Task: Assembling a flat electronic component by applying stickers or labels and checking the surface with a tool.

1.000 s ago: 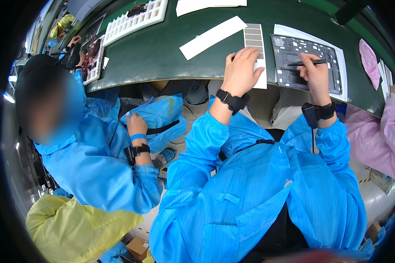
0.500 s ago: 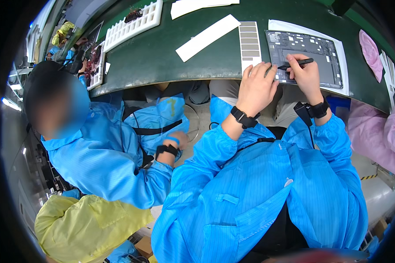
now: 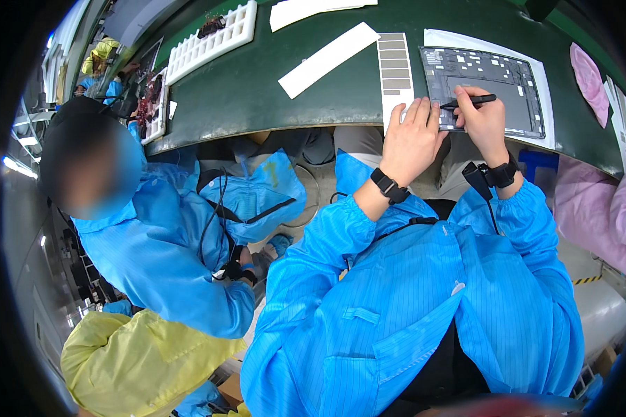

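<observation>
A dark, flat tablet-like panel (image 3: 494,83) with small white patches lies on a white sheet (image 3: 546,97) near the table's front edge. Closed round a black pen-shaped tool (image 3: 481,99), my right hand (image 3: 484,124) rests over the panel, the tool's tip pointing left at its lower left part. My left hand (image 3: 413,139) lies with fingers stretched forward at the panel's left corner; its fingertips touch down by the panel's edge. Just beyond those fingers is a white strip with grey rectangular stickers (image 3: 395,62).
On the green table (image 3: 236,90) are a blank white strip (image 3: 329,60), a slotted white tray (image 3: 212,42) and a pink cloth (image 3: 588,83). A co-worker in blue (image 3: 160,243) sits close on my left. Someone's pink sleeve (image 3: 591,208) is on the right.
My left hand has turned slightly, its fingers closer together at the panel's corner. My right hand keeps the pen-shaped tool nearly in place. The co-worker's hand on the left has dropped lower.
</observation>
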`<state>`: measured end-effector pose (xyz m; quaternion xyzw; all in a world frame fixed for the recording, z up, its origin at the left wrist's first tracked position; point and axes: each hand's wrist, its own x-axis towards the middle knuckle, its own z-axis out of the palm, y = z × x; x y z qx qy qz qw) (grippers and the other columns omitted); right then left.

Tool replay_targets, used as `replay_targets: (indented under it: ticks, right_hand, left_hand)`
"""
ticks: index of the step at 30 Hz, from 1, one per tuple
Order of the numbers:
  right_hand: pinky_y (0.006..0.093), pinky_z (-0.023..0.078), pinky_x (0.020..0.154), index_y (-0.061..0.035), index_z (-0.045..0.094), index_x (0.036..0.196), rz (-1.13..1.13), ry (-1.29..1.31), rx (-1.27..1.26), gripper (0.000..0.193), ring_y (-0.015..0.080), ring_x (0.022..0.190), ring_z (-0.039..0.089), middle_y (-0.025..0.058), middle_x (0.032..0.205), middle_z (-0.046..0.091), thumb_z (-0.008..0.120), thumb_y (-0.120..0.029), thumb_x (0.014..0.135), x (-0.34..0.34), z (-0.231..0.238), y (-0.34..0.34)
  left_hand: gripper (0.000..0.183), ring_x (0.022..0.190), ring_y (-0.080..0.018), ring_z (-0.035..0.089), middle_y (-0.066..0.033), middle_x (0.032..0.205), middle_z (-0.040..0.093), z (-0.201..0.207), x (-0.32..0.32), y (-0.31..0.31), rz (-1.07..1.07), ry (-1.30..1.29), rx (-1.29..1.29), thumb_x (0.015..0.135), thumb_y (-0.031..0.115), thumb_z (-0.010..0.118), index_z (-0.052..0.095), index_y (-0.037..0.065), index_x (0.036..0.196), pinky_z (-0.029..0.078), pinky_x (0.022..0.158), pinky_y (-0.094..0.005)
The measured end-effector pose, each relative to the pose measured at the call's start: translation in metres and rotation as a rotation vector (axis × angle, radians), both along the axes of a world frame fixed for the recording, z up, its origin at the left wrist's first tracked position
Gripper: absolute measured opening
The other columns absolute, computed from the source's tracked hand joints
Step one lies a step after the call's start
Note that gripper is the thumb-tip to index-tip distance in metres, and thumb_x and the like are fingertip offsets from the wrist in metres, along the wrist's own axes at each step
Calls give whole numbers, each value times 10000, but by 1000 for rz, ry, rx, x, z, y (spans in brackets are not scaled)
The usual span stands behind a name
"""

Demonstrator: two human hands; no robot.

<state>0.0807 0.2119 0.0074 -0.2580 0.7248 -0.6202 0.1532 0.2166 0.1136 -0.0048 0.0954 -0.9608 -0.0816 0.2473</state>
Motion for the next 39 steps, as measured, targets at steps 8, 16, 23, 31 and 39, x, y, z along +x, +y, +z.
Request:
replay_targets:
  ticks: [8,16,23,31,39]
  right_hand:
    - [218,410,430,39,687,904,-5,-3,-1,216,79,472,568,43,594,613,634,-171,902,4,4,0]
    - [218,412,429,34,691,891,0,27,7,213,75,471,566,38,584,609,627,-169,905,3,2,0]
    - [202,414,463,32,660,836,-118,-36,-108,257,65,503,549,56,612,618,635,-209,920,-3,6,6]
    - [204,389,454,-9,652,815,34,-38,-77,315,62,501,540,30,626,609,628,-303,925,-6,32,-27]
    - [227,416,462,4,651,803,141,9,76,347,72,494,553,35,621,620,666,-332,888,4,-1,-55]
  left_hand:
    - [442,1128,-296,578,-208,1196,607,-5,-2,1,-11,6,-67,806,281,676,628,4,1148,368,995,-442]
    - [498,1114,-293,559,-187,1143,604,-1,-8,8,35,-19,-88,763,276,703,608,-30,1145,367,983,-443]
    - [549,1123,-283,496,-160,1160,549,21,-10,14,78,-144,11,743,304,725,595,-27,1161,358,978,-468]
    - [402,1195,-290,514,-123,1255,561,14,27,-49,26,156,268,831,229,655,596,47,1184,383,994,-458]
    - [612,1290,-299,442,-155,1306,531,-6,21,-53,106,80,316,783,264,702,468,30,1298,303,1055,-450]
